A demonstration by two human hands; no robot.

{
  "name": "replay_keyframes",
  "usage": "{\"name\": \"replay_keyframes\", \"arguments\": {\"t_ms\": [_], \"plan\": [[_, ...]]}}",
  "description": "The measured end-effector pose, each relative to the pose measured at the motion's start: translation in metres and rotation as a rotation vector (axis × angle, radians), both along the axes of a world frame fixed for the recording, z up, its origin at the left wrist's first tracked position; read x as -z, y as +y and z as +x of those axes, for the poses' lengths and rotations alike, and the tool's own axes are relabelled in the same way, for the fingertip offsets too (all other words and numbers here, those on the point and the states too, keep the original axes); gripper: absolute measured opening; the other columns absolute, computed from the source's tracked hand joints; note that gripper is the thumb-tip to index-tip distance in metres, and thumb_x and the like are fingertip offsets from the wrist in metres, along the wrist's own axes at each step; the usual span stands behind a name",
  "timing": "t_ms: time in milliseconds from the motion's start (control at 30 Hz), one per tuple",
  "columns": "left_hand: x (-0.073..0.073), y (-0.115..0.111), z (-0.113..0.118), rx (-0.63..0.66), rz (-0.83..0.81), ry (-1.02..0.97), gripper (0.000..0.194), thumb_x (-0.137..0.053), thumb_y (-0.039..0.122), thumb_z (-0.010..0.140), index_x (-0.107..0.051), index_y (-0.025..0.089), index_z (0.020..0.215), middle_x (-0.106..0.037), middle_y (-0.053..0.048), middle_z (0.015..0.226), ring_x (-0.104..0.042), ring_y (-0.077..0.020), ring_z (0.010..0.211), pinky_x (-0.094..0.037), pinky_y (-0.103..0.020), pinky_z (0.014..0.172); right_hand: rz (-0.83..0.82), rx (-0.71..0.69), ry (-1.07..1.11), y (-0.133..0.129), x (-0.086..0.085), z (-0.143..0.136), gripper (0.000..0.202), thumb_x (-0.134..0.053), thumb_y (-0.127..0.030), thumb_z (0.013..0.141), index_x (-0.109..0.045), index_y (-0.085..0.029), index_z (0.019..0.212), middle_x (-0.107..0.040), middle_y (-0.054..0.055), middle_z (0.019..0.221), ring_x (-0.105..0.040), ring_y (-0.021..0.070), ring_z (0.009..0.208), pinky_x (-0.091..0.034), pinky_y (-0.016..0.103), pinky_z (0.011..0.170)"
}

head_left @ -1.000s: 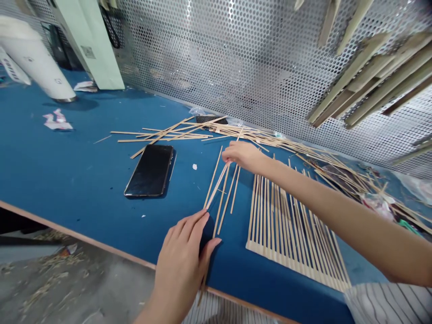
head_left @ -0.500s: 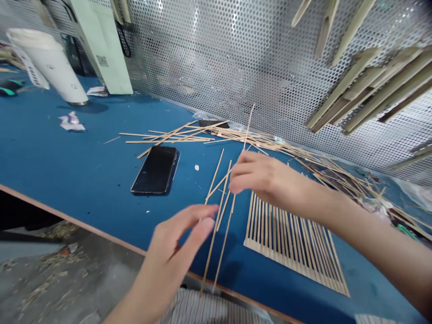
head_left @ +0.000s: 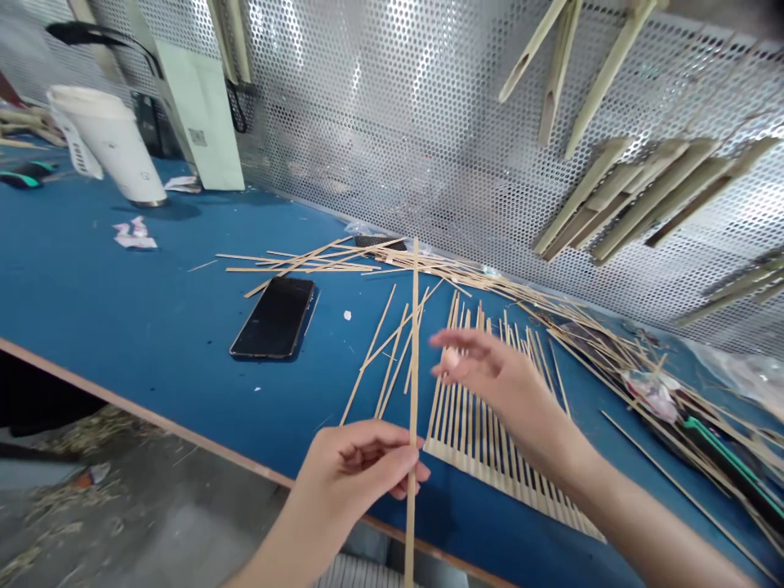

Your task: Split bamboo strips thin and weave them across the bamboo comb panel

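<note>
Between thumb and fingers, my left hand (head_left: 373,461) pinches a long flat bamboo strip (head_left: 415,359), held nearly upright above the front edge of the bench. To its right, my right hand (head_left: 490,367) is raised with fingers apart and nothing in them. Beneath that hand lies a row of parallel bamboo strips (head_left: 456,416), joined along a pale band (head_left: 514,487) at the near end; the hand and forearm cover part of it. Several loose bamboo strips (head_left: 373,347) rest on the blue bench left of the held strip.
A black phone (head_left: 274,318) lies left of centre. Long strips (head_left: 490,282) are heaped along the perforated metal panel (head_left: 380,122). A white cup (head_left: 113,147) and pale green bag (head_left: 199,114) stand at back left. A green-and-black tool (head_left: 728,465) lies at right. Bamboo pieces (head_left: 655,196) hang above.
My left hand has closed on a bamboo strip, now held upright. My right hand has moved right and down, away from the strip, its fingers opened. The view has shifted slightly.
</note>
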State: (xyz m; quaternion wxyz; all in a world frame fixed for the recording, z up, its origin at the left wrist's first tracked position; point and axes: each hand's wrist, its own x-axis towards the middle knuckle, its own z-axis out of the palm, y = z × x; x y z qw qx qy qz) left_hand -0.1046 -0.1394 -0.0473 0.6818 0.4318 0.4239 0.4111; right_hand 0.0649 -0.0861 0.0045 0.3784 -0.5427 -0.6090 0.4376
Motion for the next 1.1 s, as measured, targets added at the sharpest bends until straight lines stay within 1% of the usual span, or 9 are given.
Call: {"name": "replay_keyframes", "arguments": {"t_ms": [67,133,267,433,633,767,833,933,1100], "plan": [[0.001,-0.001,0.004,0.02,-0.005,0.01,0.012,-0.061,0.027,0.08,-0.07,0.019,0.075,-0.07,-0.002,0.07,-0.06,-0.0103,0.061,-0.048,-0.015,0.058,-0.263,-0.207,0.093,-0.003,0.0,-0.002,0.022,-0.068,-0.036,0.076,-0.066,-0.017,0.089,-0.068,0.003,0.086,-0.063,0.013,0.079,-0.049,0.026,0.074],[0.001,-0.003,0.008,0.036,-0.002,0.017,0.013,-0.061,0.027,0.08,-0.069,0.018,0.074,-0.07,-0.002,0.07,-0.06,-0.0109,0.063,-0.047,-0.016,0.059,-0.357,-0.27,0.147,-0.007,0.0,-0.003,0.018,-0.073,-0.032,0.071,-0.068,-0.017,0.08,-0.07,0.003,0.083,-0.063,0.0118,0.075,-0.048,0.023,0.072],[0.002,-0.004,0.011,0.064,0.011,0.044,0.015,-0.06,0.028,0.081,-0.068,0.019,0.072,-0.07,-0.002,0.071,-0.061,-0.0116,0.065,-0.046,-0.018,0.059,-0.345,-0.252,0.17,-0.008,0.001,-0.002,0.015,-0.074,-0.031,0.07,-0.071,-0.017,0.073,-0.07,0.003,0.074,-0.06,0.0096,0.065,-0.048,0.021,0.063],[0.007,-0.008,0.013,0.15,-0.057,0.029,0.013,-0.061,0.025,0.079,-0.069,0.018,0.072,-0.07,-0.002,0.069,-0.061,-0.0113,0.063,-0.047,-0.018,0.059,-0.298,-0.185,0.187,-0.004,0.0,0.006,0.014,-0.07,-0.032,0.074,-0.072,-0.018,0.072,-0.071,0.004,0.076,-0.06,0.0095,0.067,-0.048,0.02,0.064],[0.017,-0.014,0.02,0.159,-0.079,-0.039,0.013,-0.064,0.026,0.076,-0.069,0.017,0.068,-0.07,-0.001,0.064,-0.056,-0.0072,0.051,-0.044,-0.015,0.052,-0.23,-0.141,0.19,-0.002,-0.003,0.012,0.014,-0.071,-0.032,0.075,-0.073,-0.018,0.076,-0.071,0.005,0.079,-0.056,0.0061,0.062,-0.047,0.015,0.061],[0.005,-0.012,0.017,0.191,-0.104,-0.032,0.011,-0.063,0.025,0.077,-0.069,0.017,0.072,-0.07,-0.002,0.07,-0.06,-0.01,0.061,-0.047,-0.017,0.057,-0.214,-0.084,0.23,-0.001,-0.003,0.011,0.018,-0.072,-0.034,0.074,-0.072,-0.017,0.08,-0.071,0.005,0.082,-0.059,0.0073,0.065,-0.048,0.017,0.065],[-0.005,-0.007,0.011,0.135,-0.037,0.014,0.013,-0.061,0.026,0.08,-0.07,0.018,0.074,-0.07,-0.002,0.073,-0.061,-0.0105,0.064,-0.048,-0.017,0.059,-0.215,-0.069,0.242,-0.004,-0.002,0.009,0.022,-0.07,-0.037,0.075,-0.071,-0.017,0.084,-0.071,0.005,0.082,-0.062,0.0092,0.069,-0.049,0.019,0.067],[-0.015,0.007,0.003,-0.086,0.126,0.032,0.011,-0.062,0.027,0.081,-0.07,0.021,0.077,-0.068,0.001,0.071,-0.06,-0.0084,0.063,-0.047,-0.013,0.057,-0.303,-0.19,0.194,-0.013,0.003,0.007,0.027,-0.066,-0.042,0.077,-0.07,-0.016,0.08,-0.069,0.004,0.074,-0.063,0.0106,0.066,-0.049,0.02,0.062],[-0.023,0.029,-0.004,-0.299,0.268,0.0,0.007,-0.066,0.026,0.079,-0.07,0.021,0.079,-0.068,0.0,0.072,-0.062,-0.0098,0.066,-0.049,-0.013,0.055,-0.435,-0.382,0.179,-0.032,0.003,0.004,0.015,-0.068,-0.031,0.077,-0.07,-0.016,0.075,-0.069,0.003,0.073,-0.061,0.0087,0.064,-0.048,0.019,0.063]]}}
